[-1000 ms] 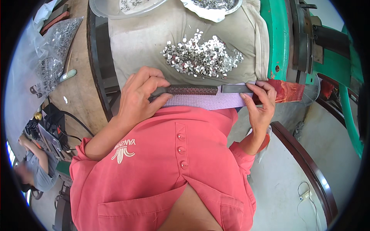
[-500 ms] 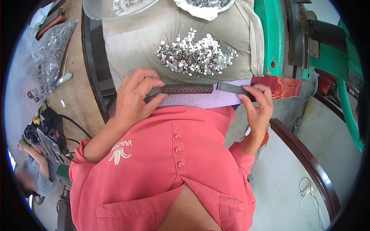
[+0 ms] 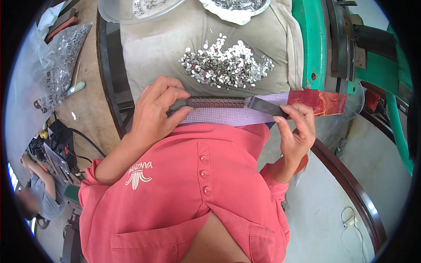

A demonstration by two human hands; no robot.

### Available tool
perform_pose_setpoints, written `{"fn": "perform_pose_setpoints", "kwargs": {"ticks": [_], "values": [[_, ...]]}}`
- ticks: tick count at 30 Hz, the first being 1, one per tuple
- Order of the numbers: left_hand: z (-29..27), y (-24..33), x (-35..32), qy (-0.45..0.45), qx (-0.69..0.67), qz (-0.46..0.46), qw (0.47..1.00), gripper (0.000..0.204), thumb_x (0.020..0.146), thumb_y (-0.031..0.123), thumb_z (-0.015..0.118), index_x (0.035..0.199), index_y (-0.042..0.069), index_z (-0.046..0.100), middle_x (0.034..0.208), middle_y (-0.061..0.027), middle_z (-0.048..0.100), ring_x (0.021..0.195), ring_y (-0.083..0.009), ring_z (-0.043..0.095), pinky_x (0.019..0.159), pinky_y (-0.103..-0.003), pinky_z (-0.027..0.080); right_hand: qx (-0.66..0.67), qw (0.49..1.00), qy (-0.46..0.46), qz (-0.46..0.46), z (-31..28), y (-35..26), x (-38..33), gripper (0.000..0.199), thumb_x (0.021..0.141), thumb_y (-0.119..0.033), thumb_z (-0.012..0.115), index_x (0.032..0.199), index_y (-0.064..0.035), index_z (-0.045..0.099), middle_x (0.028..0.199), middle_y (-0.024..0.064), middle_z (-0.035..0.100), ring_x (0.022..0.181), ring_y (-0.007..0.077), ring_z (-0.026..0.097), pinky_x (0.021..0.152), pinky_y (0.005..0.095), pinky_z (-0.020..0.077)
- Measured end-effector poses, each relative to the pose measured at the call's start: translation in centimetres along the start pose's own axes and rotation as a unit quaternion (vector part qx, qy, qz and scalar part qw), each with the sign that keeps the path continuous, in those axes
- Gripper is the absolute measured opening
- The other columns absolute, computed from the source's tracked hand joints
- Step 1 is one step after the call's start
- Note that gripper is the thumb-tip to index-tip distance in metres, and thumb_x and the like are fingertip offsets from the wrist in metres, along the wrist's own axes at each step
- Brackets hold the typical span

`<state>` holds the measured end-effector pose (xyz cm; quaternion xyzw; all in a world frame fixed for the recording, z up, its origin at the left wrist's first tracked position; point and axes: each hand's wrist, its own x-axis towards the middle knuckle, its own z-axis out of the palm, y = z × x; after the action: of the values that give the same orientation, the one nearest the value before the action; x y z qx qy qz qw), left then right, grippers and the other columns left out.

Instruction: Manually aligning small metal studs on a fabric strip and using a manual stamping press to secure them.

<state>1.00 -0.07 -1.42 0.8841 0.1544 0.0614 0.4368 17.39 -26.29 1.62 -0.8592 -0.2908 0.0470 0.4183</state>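
My left hand [image 3: 153, 111] pinches the left end of a long dark bar [image 3: 217, 102] with a row of small slots along it. That bar lies level just above a purple checked cloth [image 3: 228, 117] on my lap. Between thumb and fingers, my right hand [image 3: 299, 129] grips a plain dark flat bar [image 3: 265, 106] by its right end. The flat bar tilts, its left end close to the right end of the slotted bar; whether they touch I cannot tell. Beyond both bars, a pile of small shiny metal pieces [image 3: 228, 63] is spread on a greyish cloth [image 3: 153, 52].
A clear plastic tub [image 3: 118, 17] and a lined bowl of metal parts [image 3: 239, 15] stand at the far edge. Green machinery [image 3: 312, 48] rises on the right. Left, a wooden bench [image 3: 90, 114] carries a bag of metal parts [image 3: 66, 59]. Another person [image 3: 46, 197] sits far left.
The flat bar in my right hand has tipped, its right end now lower and nearer me. My right hand has shifted slightly down and right. My left hand still grips the slotted bar.
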Motion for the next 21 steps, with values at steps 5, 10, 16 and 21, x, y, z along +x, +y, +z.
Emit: {"fn": "perform_pose_setpoints", "kwargs": {"ticks": [5,10,16,21], "values": [[-0.9,0.8,0.3,-0.026,-0.015,-0.013,0.999,0.030,0.074,0.007,0.081,0.099,0.005,0.065,0.107,-0.0085,0.060,0.089,-0.0289,0.060,0.077,-0.038,0.048,-0.001,0.996,-0.045,-0.074,2.5,-2.0,1.8,0.032,0.065,-0.002,0.086,0.096,-0.0042,0.076,0.089,0.0058,0.063,0.082,0.0207,0.060,0.067,0.0313,0.0482],[-1.9,1.1,0.2,-0.038,-0.090,-0.050,0.994,0.009,0.091,0.002,0.065,0.099,0.001,0.060,0.107,-0.0119,0.058,0.083,-0.0209,0.057,0.075,-0.030,0.047,-0.020,0.989,-0.079,-0.120,4.5,-3.1,2.0,0.032,0.065,-0.005,0.086,0.095,-0.0067,0.076,0.089,0.0044,0.061,0.080,0.0224,0.059,0.066,0.0333,0.0484],[-1.9,2.2,0.6,-0.049,-0.051,-0.091,0.993,0.009,0.095,0.007,0.062,0.091,0.000,0.058,0.104,-0.0123,0.057,0.088,-0.0252,0.057,0.077,-0.031,0.046,-0.026,0.982,-0.105,-0.153,5.6,-3.5,2.3,0.030,0.067,-0.006,0.084,0.095,-0.0063,0.075,0.090,0.0039,0.061,0.080,0.0228,0.058,0.067,0.0345,0.0490],[-1.4,2.4,0.7,-0.049,-0.028,-0.081,0.995,0.011,0.091,0.008,0.067,0.090,0.001,0.059,0.104,-0.0120,0.055,0.089,-0.0266,0.059,0.078,-0.032,0.047,-0.038,0.981,-0.118,-0.151,5.8,-3.2,2.1,0.030,0.068,-0.005,0.083,0.096,-0.0058,0.074,0.091,0.0041,0.061,0.083,0.0234,0.059,0.069,0.0346,0.0494]]}}
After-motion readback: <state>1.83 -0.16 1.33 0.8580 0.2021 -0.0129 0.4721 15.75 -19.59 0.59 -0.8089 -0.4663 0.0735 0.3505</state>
